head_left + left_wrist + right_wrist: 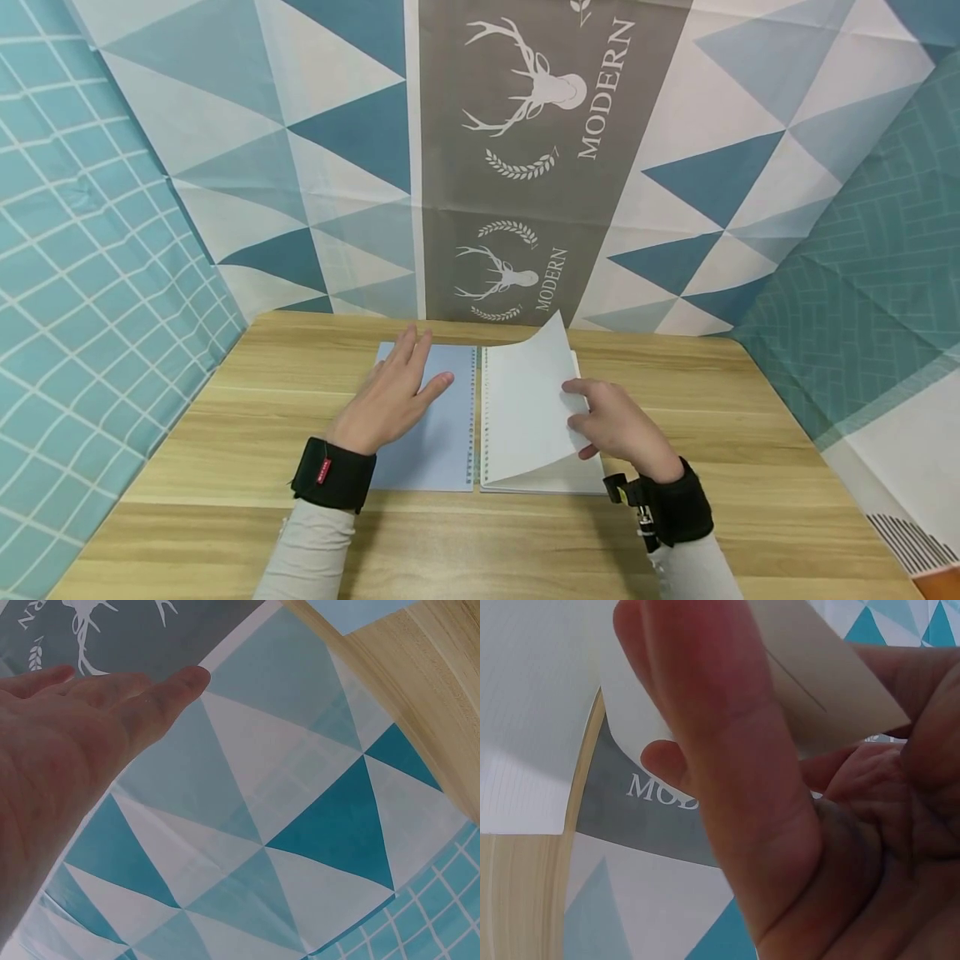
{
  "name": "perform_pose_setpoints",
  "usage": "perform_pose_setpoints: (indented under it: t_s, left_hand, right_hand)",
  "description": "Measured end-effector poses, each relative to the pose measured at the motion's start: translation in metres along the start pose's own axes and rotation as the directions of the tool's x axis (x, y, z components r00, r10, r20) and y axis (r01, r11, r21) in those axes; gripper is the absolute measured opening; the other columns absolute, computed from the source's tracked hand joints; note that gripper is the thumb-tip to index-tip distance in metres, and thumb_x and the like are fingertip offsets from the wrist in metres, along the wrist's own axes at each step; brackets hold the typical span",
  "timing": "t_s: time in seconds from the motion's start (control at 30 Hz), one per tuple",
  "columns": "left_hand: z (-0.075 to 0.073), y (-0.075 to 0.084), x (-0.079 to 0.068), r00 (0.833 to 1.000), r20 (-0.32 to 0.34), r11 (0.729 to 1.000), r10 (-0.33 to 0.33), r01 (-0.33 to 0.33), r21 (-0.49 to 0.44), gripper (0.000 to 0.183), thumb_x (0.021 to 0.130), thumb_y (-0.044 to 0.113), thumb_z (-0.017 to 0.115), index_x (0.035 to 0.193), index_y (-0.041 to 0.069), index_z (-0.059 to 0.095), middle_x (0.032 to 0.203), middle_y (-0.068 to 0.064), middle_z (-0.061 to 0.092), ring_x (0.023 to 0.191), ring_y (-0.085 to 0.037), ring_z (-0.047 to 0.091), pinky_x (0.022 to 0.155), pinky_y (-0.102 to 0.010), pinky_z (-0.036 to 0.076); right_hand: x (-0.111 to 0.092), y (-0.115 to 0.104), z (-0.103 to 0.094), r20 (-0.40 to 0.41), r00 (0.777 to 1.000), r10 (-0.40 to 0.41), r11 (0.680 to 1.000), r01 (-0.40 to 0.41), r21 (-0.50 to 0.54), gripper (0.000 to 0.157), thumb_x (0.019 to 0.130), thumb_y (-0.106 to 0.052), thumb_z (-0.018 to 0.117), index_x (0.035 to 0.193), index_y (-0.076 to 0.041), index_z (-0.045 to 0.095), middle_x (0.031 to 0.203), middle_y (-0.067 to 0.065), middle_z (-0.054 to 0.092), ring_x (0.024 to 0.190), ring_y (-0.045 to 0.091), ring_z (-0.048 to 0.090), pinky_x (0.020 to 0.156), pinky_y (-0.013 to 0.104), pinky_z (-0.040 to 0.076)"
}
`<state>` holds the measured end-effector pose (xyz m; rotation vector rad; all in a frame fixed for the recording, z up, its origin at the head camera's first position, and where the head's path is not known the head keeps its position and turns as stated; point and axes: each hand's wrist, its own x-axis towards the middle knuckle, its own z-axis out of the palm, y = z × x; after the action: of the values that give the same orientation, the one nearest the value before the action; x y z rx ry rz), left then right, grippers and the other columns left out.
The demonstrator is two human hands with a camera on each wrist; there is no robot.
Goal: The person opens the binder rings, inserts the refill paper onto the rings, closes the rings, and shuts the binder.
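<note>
A spiral-bound notebook lies open on the table, its light blue left side flat and its white pages on the right. My right hand pinches the outer edge of one white page, which curves up off the pages beneath. In the right wrist view, that page passes between the thumb and fingers. My left hand is over the blue side, fingers straight and thumb spread, holding nothing. The left wrist view shows this hand with its fingers extended.
The wooden table surrounds the notebook on all sides. Behind it rises a patterned cloth with triangles and deer heads. Blue gridded cloth hangs at the left, and green-blue cloth at the right.
</note>
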<state>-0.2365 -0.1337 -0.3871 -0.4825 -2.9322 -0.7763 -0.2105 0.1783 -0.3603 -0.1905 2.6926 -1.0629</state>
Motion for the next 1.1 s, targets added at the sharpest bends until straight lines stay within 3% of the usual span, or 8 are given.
perform_pose_setpoints:
  t_s: [0.37,0.63,0.9,1.1]
  left_hand:
    - [0.001,0.0,0.0,1.0,0.003,1.0,-0.001,0.001,-0.001,0.082,0.104,0.054,0.046,0.163,0.004,0.016,0.171,-0.02,0.007,0.159,-0.038,0.012,0.118,-0.07,0.022]
    - [0.002,0.002,0.0,1.0,0.005,1.0,0.003,-0.003,0.003,0.082,0.104,0.054,0.046,0.162,0.003,0.017,0.171,-0.021,0.008,0.159,-0.037,0.012,0.119,-0.069,0.024]
    - [0.008,0.006,0.001,0.999,0.038,0.999,0.019,-0.02,0.027,0.081,0.105,0.054,0.043,0.161,0.0,0.018,0.17,-0.024,0.008,0.158,-0.04,0.013,0.119,-0.067,0.024]
    - [0.014,0.007,0.003,0.997,0.07,1.0,0.015,-0.016,0.024,0.081,0.105,0.055,0.043,0.162,0.003,0.017,0.171,-0.023,0.007,0.159,-0.039,0.012,0.119,-0.067,0.025]
  right_hand:
    - [0.001,0.0,0.003,0.002,1.0,-0.004,0.998,0.004,-0.068,0.046,0.091,0.01,0.056,0.136,0.008,0.057,0.145,0.032,0.05,0.057,0.018,0.066,0.051,0.031,0.057]
    - [0.004,0.005,0.005,-0.001,0.999,-0.047,0.984,0.046,-0.174,0.038,0.091,0.007,0.058,0.128,0.008,0.064,0.135,0.029,0.06,0.043,0.015,0.057,0.048,0.029,0.052]
    - [0.007,0.009,0.007,0.024,1.0,0.007,0.973,-0.001,-0.232,0.036,0.092,-0.003,0.067,0.127,0.005,0.066,0.103,0.017,0.065,0.042,0.018,0.053,0.051,0.029,0.047]
    - [0.01,0.011,0.009,0.032,0.999,0.043,0.97,-0.034,-0.241,0.035,0.093,-0.006,0.067,0.126,0.005,0.066,0.111,0.018,0.065,0.047,0.022,0.058,0.051,0.029,0.047]
